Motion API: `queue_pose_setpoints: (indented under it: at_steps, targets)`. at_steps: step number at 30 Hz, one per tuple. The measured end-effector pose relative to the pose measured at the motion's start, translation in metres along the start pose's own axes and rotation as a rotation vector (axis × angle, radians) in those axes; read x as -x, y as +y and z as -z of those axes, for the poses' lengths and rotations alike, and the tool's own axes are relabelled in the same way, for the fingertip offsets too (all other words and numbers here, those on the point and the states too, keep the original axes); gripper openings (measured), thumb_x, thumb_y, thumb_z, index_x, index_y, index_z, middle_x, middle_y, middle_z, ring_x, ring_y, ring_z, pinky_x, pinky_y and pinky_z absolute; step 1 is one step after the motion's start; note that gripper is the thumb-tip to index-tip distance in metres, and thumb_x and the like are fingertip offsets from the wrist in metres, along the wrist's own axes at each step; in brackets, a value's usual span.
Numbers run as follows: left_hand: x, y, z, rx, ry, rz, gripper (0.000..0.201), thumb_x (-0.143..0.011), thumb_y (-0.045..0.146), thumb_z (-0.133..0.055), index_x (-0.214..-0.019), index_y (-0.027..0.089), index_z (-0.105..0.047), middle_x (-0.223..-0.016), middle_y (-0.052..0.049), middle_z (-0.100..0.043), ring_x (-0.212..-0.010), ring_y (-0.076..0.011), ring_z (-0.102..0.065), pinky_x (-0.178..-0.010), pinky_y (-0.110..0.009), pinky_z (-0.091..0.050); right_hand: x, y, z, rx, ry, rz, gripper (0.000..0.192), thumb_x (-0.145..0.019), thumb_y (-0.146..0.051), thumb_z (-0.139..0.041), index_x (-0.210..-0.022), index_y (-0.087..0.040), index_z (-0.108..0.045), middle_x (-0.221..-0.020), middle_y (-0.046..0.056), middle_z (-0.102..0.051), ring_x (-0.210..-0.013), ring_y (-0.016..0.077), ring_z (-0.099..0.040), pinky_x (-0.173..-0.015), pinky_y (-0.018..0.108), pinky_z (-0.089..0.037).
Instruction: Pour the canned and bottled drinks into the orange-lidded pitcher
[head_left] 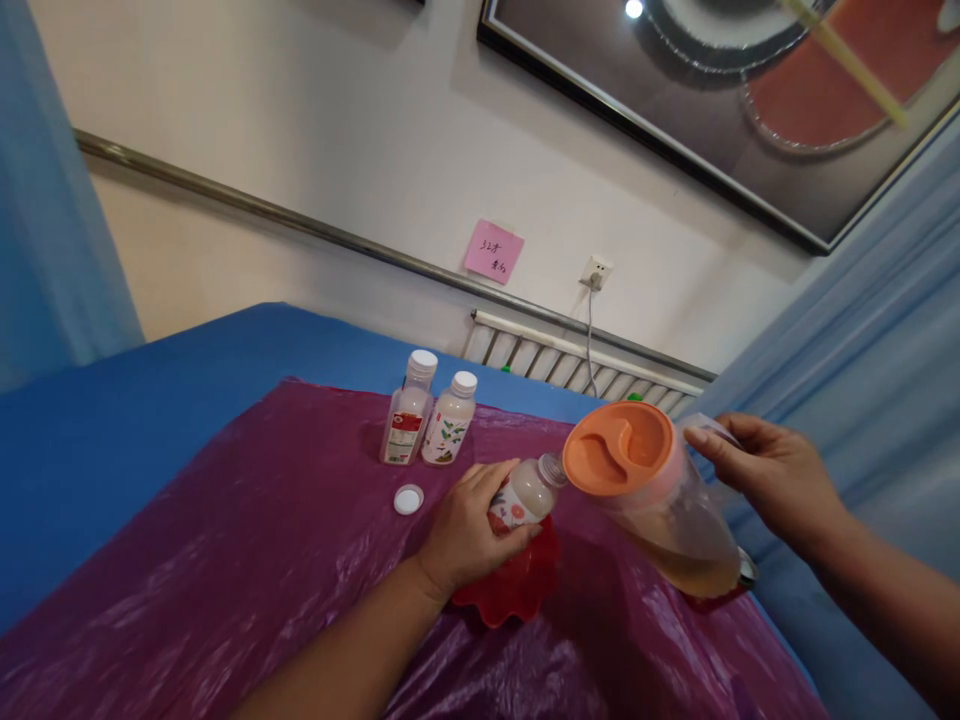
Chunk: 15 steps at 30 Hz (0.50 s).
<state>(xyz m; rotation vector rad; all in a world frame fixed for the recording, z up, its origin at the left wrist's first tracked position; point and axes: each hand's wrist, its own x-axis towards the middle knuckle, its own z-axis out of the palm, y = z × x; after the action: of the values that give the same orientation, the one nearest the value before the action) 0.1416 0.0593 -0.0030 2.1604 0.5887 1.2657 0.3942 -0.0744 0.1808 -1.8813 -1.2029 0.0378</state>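
Note:
My left hand (472, 525) is wrapped round a clear bottle (525, 492) with a floral label, uncapped and tilted to the right. Below it sits a red scalloped bowl (510, 585), partly hidden by the hand. My right hand (772, 480) grips the handle of a clear pitcher (675, 525) with an orange lid (619, 447). The pitcher leans left, its lid edge close to the bottle's mouth, and holds yellowish-brown liquid. Whether liquid runs between them I cannot tell. A white bottle cap (408, 500) lies to the left of my left hand.
Two white-capped bottles, one with a red label (406, 425) and one with a plant picture (448, 425), stand behind the cap. Purple plastic sheeting (262, 520) covers the blue surface (247, 345). A radiator (525, 350) runs along the wall; blue curtains (877, 330) hang at both sides.

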Motion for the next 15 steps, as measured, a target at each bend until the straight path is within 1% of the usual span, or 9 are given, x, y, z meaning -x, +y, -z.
queue_pose_setpoints:
  at_steps: [6, 11, 15]
  targets:
    - [-0.0008, 0.0005, -0.0001, -0.021, 0.0, -0.009, 0.066, -0.073, 0.025, -0.08, -0.135, 0.023, -0.057, -0.125, -0.009, -0.071, -0.113, -0.03, -0.067, -0.1, -0.05, -0.054, -0.0016, 0.0034, 0.0004, -0.006, -0.007, 0.007, 0.056, -0.063, -0.072, -0.078, -0.054, -0.02, -0.058, -0.053, -0.003, -0.044, -0.053, 0.0121, -0.039, -0.048, 0.024, -0.033]
    - [-0.0013, -0.0001, -0.0006, -0.025, 0.003, -0.016, 0.065, -0.073, 0.025, -0.08, -0.135, 0.023, -0.058, -0.124, -0.009, -0.072, -0.113, -0.0299, -0.067, -0.1, -0.049, -0.054, -0.0004, 0.0003, 0.0001, -0.009, 0.015, 0.022, 0.053, -0.063, -0.069, -0.08, -0.055, -0.02, -0.062, -0.053, -0.003, -0.047, -0.052, 0.0119, -0.041, -0.046, 0.023, -0.033]
    - [-0.0016, 0.0008, 0.0, -0.021, -0.001, -0.014, 0.065, -0.074, 0.026, -0.081, -0.134, 0.022, -0.058, -0.123, -0.01, -0.072, -0.112, -0.0291, -0.068, -0.099, -0.049, -0.055, 0.0017, 0.0016, -0.0021, -0.065, 0.009, -0.004, 0.053, -0.062, -0.067, -0.081, -0.053, -0.02, -0.06, -0.05, -0.004, -0.045, -0.049, 0.0104, -0.039, -0.045, 0.023, -0.032]
